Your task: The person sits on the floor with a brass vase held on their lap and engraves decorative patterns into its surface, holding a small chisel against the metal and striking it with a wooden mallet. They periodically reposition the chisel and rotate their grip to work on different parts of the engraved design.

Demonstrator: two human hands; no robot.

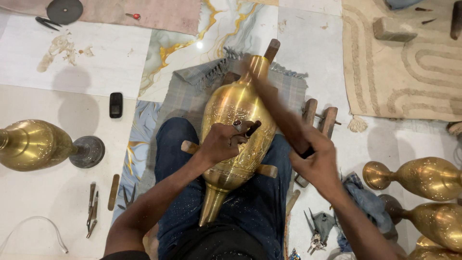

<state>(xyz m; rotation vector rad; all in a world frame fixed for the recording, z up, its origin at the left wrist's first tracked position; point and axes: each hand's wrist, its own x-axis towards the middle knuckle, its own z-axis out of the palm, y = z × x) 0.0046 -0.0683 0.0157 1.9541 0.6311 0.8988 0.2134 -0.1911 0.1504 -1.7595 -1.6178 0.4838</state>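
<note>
The brass vase (236, 130) lies across the lap on a wooden rest (262, 169). The left hand (224, 142) pinches a small chisel (253, 128) against its side; the right hand (317, 161) clenches a blurred mallet (272, 101) above it.

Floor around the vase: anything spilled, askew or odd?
A brownish smear stains the white tile upper left, and glittery specks dust the jeans below the brass vase. Tools lie scattered; nothing looks broken.

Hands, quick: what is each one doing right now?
Left hand: closed on a small dark tool against the brass vase.
Right hand: closed on a blurred wooden mallet.
</note>
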